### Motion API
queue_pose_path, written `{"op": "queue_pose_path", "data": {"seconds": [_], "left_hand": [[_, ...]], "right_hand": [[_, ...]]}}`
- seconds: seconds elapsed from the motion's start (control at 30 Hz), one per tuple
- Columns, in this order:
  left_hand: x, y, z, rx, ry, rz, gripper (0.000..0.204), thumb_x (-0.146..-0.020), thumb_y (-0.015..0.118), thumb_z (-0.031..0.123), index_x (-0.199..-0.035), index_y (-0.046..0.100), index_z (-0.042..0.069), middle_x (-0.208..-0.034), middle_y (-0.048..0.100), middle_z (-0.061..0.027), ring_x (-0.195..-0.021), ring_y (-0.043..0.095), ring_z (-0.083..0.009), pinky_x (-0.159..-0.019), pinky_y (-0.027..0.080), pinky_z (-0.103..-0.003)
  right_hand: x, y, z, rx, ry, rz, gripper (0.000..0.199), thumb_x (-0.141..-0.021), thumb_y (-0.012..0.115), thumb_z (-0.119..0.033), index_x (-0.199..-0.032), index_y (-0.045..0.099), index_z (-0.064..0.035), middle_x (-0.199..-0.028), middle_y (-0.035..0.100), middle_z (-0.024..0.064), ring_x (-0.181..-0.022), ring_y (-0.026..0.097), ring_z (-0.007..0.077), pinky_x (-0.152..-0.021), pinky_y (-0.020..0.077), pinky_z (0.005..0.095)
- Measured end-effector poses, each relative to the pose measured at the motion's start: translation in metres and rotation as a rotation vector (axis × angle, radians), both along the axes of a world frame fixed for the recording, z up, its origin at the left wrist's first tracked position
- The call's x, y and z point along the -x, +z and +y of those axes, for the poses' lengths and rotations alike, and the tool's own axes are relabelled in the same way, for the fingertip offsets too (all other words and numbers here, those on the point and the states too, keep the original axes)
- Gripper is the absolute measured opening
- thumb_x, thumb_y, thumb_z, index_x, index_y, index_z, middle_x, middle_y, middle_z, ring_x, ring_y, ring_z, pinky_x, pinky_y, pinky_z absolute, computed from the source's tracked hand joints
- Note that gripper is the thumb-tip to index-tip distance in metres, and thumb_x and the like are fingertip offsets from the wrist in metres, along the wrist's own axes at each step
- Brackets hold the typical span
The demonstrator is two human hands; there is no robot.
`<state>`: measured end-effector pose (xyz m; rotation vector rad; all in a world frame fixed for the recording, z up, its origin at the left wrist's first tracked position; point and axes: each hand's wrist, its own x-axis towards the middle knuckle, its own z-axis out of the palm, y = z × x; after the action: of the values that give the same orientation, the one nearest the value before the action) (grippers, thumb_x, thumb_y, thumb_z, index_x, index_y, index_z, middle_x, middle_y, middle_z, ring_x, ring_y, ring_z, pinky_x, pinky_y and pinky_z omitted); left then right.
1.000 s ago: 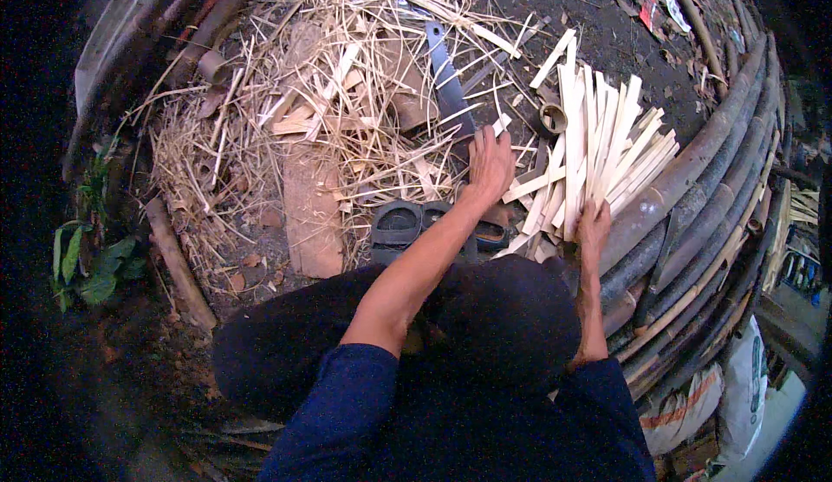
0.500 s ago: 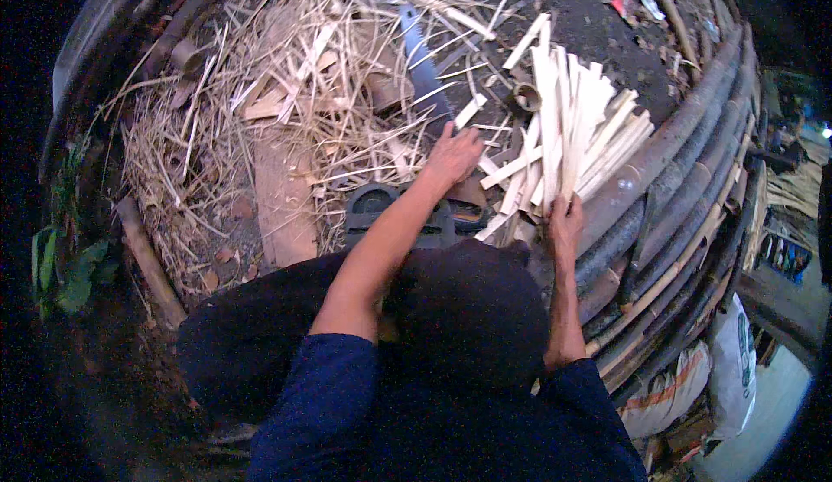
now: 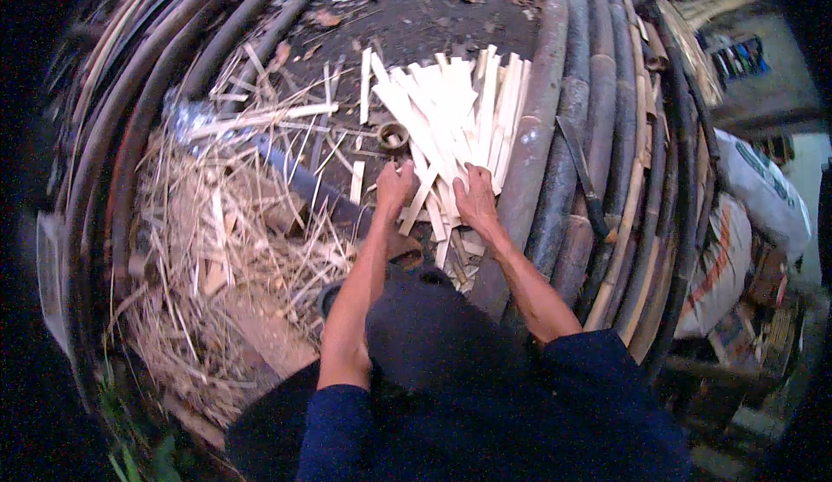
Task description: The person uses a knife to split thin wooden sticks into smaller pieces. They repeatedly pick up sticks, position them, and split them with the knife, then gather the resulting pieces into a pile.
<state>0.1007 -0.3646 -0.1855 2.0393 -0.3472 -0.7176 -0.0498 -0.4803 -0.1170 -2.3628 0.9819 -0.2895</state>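
Note:
A fan of pale split bamboo strips (image 3: 451, 105) lies in front of me, their near ends gathered toward my hands. My right hand (image 3: 478, 198) rests on these near ends, its fingers bent around some strips and its thumb along the left side. At the fan's left edge, my left hand (image 3: 395, 189) is closed with curled fingers; whatever is between them is hidden. Just beyond it sits a short hollow bamboo piece (image 3: 393, 138). A handsaw (image 3: 299, 177) lies to the left, partly covered by shavings.
Long dark bamboo poles (image 3: 576, 127) run along the right, and more poles (image 3: 186, 35) curve along the far left. A heap of shavings (image 3: 199, 222) spreads left of my hands, beside a flat wooden board (image 3: 276, 330). White sacks (image 3: 763, 192) stand at the right.
My view has swung right. My left hand has left the short strip near the saw and come to the fan's left edge. My right hand stays at the strips' near ends.

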Motion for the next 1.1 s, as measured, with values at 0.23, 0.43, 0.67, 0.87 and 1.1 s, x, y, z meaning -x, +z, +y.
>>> {"op": "queue_pose_path", "data": {"seconds": [0.23,0.43,0.67,0.87,1.1], "left_hand": [[0.031,0.012,-0.058,0.081,0.315,0.241,0.081,-0.082,0.063,0.038,-0.128,0.027,-0.018,-0.129,0.033,-0.037,-0.12,0.038,-0.0427,-0.103,0.03,-0.044],[0.026,0.011,-0.064,0.563,0.705,0.705,0.076,-0.085,0.065,0.02,-0.134,0.017,-0.011,-0.109,0.056,-0.0173,-0.096,0.057,-0.0227,-0.084,0.047,-0.033],[0.014,0.012,-0.097,0.275,0.236,0.454,0.087,-0.076,0.072,0.04,-0.129,0.028,-0.014,-0.121,0.043,-0.0258,-0.111,0.045,-0.0314,-0.099,0.035,-0.041],[-0.015,0.006,-0.099,-0.011,0.232,0.047,0.094,-0.065,0.077,0.05,-0.118,0.041,-0.02,-0.115,0.048,-0.0371,-0.107,0.05,-0.0443,-0.096,0.039,-0.047],[-0.013,-0.021,-0.097,0.313,0.215,0.293,0.082,-0.066,0.08,0.029,-0.119,0.038,-0.016,-0.116,0.046,-0.0303,-0.104,0.051,-0.0376,-0.095,0.038,-0.043]], "right_hand": [[-0.02,-0.059,-0.096,0.039,-0.555,0.107,0.069,-0.091,0.044,-0.04,-0.134,0.029,0.0125,-0.138,0.026,0.0387,-0.13,0.028,0.0478,-0.108,0.0261,0.0467],[-0.061,-0.061,-0.118,-0.17,-0.97,0.221,0.09,-0.088,0.038,-0.06,-0.139,0.019,0.0118,-0.136,0.032,0.0363,-0.128,0.034,0.0459,-0.106,0.0277,0.0503],[-0.055,-0.067,-0.101,0.093,-0.794,0.181,0.083,-0.086,0.047,-0.055,-0.135,0.033,0.011,-0.132,0.04,0.035,-0.127,0.038,0.042,-0.105,0.0306,0.0472],[-0.062,-0.058,-0.048,0.051,-0.452,0.02,0.07,-0.088,0.053,-0.041,-0.131,0.037,0.0111,-0.135,0.038,0.0321,-0.128,0.035,0.0431,-0.108,0.0267,0.046],[-0.044,-0.065,-0.115,-0.037,-0.789,-0.045,0.078,-0.091,0.045,-0.048,-0.134,0.027,0.0141,-0.136,0.032,0.0374,-0.126,0.035,0.0483,-0.109,0.0259,0.0435]]}}
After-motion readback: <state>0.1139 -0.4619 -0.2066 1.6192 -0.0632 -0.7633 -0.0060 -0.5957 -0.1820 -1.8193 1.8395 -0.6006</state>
